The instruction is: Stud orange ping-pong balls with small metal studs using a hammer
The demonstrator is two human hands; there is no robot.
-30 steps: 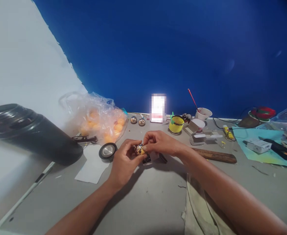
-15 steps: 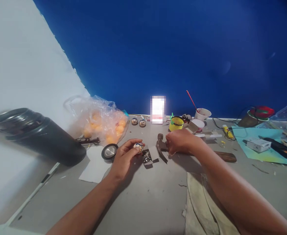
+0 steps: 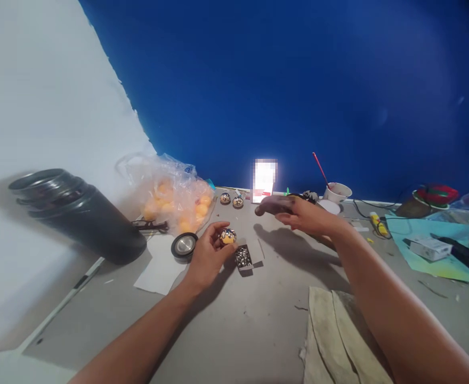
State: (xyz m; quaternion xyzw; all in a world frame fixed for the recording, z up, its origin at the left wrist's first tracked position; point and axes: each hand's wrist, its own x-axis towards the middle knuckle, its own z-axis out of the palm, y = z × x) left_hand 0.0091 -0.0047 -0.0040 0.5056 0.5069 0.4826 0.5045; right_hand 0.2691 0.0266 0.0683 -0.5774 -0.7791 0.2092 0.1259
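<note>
Clock bearings taken from the studded ball (image 3: 228,236). Ball sits in the left hand (image 3: 210,252), pinched between thumb and fingers, raised off the desk (image 3: 258,330). Shiny metal covers its upper part; orange shows below.

Right hand (image 3: 312,216) between 2 and 3 o'clock, fingers wrapped round a hammer (image 3: 276,205), palm downward. Hammer head points toward 9, its shadow falling on the desk below, apart from it. Most of the handle hidden by hand and forearm.

At 5 o'clock, just beside the left fingertips: a small open box (image 3: 243,258), filled with small shiny metal pieces, flaps spread.

At 12, near the wall: two finished-looking metallic balls (image 3: 232,200), side by side. At 1, a bright upright panel (image 3: 264,178), pixelated, unreadable.

At 9, a round black-rimmed lid (image 3: 185,246) with silvery centre, partly over white paper (image 3: 158,269) at 8. Farther out at 9, a dark bottle (image 3: 94,221), uncapped, tilted in view. At 10, a clear plastic bag (image 3: 174,200) of orange balls.

At 2, well beyond the right hand, a white cup (image 3: 339,192) with a red stick. Between 4 and 5, a pale folded cloth (image 3: 334,336).
</note>
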